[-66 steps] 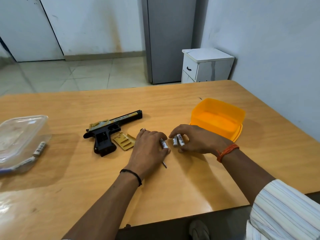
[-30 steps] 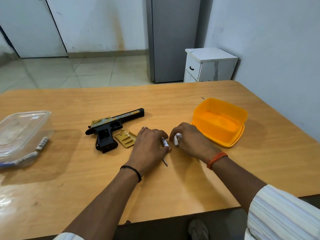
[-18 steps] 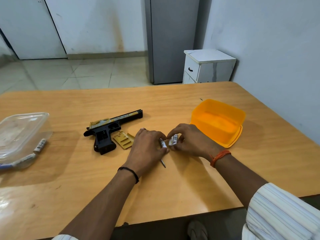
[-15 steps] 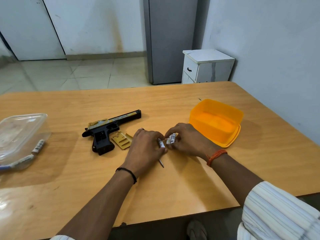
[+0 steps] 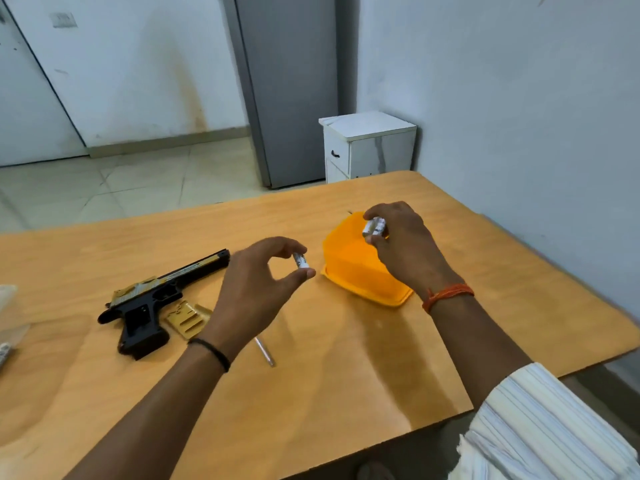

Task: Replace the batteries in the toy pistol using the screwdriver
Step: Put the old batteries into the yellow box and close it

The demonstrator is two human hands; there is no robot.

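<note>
The black and gold toy pistol [image 5: 152, 299] lies on its side on the wooden table [image 5: 346, 375], left of centre. Its gold battery cover [image 5: 188, 318] lies loose beside the grip. My left hand [image 5: 256, 289] is raised above the table and pinches one white battery [image 5: 300, 260] between thumb and fingers. My right hand [image 5: 405, 247] holds two white batteries [image 5: 374, 227] over the orange container [image 5: 360, 271]. The screwdriver [image 5: 265, 351] lies on the table, its handle end hidden under my left wrist.
A clear plastic box [image 5: 7, 327] sits at the table's left edge, mostly out of frame. Beyond the table stand a white bedside cabinet [image 5: 370, 147] and a grey fridge [image 5: 287, 88]. A pale wall runs along the right side.
Both hands have lifted off the table with the batteries. My right hand moved right to above the orange container; my left hand rose with a single battery. The camera view tilted up.
</note>
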